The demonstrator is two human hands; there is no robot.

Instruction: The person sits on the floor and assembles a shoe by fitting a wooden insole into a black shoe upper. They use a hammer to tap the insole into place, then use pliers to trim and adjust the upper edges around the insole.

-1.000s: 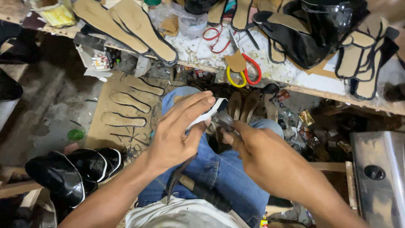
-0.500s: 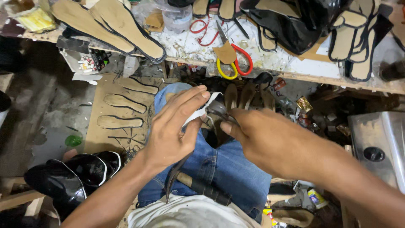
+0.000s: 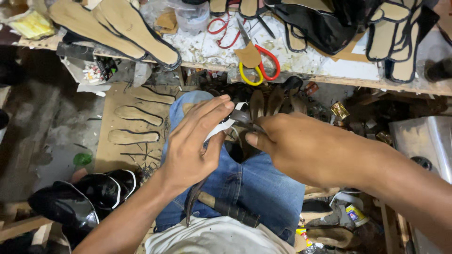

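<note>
Currently, head view: left hand fingers pinch a white-edged dark strap piece over the lap. Right hand fingers clench a small dark tool touching it. Red-and-yellow scissors lie on the surface.

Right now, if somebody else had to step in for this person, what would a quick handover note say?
Left hand: fingers laid along a thin white-edged strip, over the lap.
Right hand: pinching the same piece from the other side; what it grips is hidden.
A dark-handled tool lies across the jeans.
Scissors and cut soles sit on the bench.
Done: soles cut out.
Left: the strip in hand, not yet set down.
</note>
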